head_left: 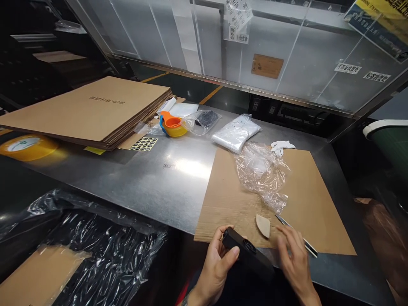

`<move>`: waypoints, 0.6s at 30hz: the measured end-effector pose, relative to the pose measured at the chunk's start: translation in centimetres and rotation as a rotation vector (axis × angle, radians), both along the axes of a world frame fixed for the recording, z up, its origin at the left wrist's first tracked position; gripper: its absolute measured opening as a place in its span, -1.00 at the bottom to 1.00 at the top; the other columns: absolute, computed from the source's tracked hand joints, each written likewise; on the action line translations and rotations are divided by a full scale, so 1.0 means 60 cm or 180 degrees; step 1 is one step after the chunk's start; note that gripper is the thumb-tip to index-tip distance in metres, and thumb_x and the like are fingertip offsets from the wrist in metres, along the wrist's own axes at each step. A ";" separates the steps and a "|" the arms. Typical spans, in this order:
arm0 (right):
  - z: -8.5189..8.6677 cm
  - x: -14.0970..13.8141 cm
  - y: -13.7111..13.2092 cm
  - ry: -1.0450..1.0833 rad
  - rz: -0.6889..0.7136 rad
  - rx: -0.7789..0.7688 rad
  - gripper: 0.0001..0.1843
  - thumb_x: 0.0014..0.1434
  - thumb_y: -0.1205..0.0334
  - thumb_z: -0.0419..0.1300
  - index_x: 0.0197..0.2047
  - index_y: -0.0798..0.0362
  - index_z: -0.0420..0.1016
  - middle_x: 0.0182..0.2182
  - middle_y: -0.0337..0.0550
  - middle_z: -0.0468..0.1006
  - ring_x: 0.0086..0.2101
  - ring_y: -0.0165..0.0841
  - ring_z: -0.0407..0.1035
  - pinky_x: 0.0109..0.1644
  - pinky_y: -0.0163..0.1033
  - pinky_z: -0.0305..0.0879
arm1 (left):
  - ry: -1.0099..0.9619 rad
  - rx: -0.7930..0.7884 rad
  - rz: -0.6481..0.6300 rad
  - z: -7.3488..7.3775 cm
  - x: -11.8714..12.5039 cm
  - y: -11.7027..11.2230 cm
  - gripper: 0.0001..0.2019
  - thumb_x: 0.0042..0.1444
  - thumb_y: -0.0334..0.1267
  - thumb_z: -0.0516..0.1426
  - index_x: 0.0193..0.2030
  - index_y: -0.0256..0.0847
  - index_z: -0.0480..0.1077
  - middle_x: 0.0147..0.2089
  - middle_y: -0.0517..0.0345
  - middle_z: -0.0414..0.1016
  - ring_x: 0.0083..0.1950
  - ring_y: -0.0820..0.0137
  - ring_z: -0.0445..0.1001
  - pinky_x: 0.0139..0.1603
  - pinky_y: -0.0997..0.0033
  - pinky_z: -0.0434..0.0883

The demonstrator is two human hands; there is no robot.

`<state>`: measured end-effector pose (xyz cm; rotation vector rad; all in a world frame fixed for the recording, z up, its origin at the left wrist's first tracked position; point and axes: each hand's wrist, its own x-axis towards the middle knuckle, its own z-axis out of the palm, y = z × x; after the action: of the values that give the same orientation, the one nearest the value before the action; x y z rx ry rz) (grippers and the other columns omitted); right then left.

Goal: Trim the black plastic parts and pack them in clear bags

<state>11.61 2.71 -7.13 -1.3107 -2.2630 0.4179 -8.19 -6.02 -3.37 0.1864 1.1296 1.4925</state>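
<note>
My left hand (219,267) grips a black boxy part (251,257) at one end, thumb on its near side. A round recess shows in the part's upper face. To its right is my right hand (295,257), slightly blurred, fingers apart and holding nothing I can see. It partly covers a slim, pointed silver tool (310,248) lying at the cardboard sheet's (315,199) near edge; I cannot tell its exact kind. A small tan wedge-shaped piece (263,225) rests on the sheet between the hands. Beyond it sits a crumpled clear plastic bag (261,168).
Stacked flat cardboard (95,106) and a yellow tape roll (28,146) are at left. An orange tape dispenser (172,121), sticker sheet (144,144), packed clear bags (236,132) and white glove (282,146) lie on the metal table (153,178). A black-lined bin (121,238) stands lower left.
</note>
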 end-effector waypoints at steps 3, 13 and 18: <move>0.030 -0.019 -0.029 0.0766 0.1045 -0.0797 -0.54 0.27 -0.05 -0.10 0.14 -0.04 0.20 0.01 -0.03 0.36 0.01 -0.24 0.28 0.03 -0.14 0.27 | -0.0300 0.0083 0.0004 0.000 0.001 0.001 -0.47 -0.15 -0.12 0.28 -0.02 -0.17 0.24 -0.18 0.00 0.51 -0.13 0.20 0.47 -0.13 0.27 0.35; 0.028 -0.052 -0.031 0.1699 0.0511 -0.1662 -0.51 0.16 -0.19 -0.01 -0.12 0.03 0.42 -0.28 -0.08 0.55 -0.26 -0.24 0.47 -0.21 -0.25 0.41 | -0.0478 -0.0089 -0.0270 -0.006 -0.010 0.011 -0.70 0.03 -0.08 0.17 -0.22 -0.23 0.28 -0.29 0.06 0.52 -0.31 0.34 0.53 -0.36 0.41 0.43; 0.009 -0.100 0.040 0.1198 -0.0238 -0.1873 -0.43 0.26 -0.16 -0.23 -0.52 0.06 0.29 -0.66 -0.27 0.35 -0.64 -0.41 0.32 -0.62 -0.36 0.22 | -0.0194 -0.0587 -0.0829 -0.077 -0.003 0.010 -0.52 -0.09 0.17 0.15 -0.37 -0.28 0.28 -0.63 0.12 0.45 -0.71 0.49 0.38 -0.78 0.67 0.12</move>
<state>5.60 5.12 -6.61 -1.4250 -1.8286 1.2584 -8.35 -5.41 -7.99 0.1529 1.1404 1.1511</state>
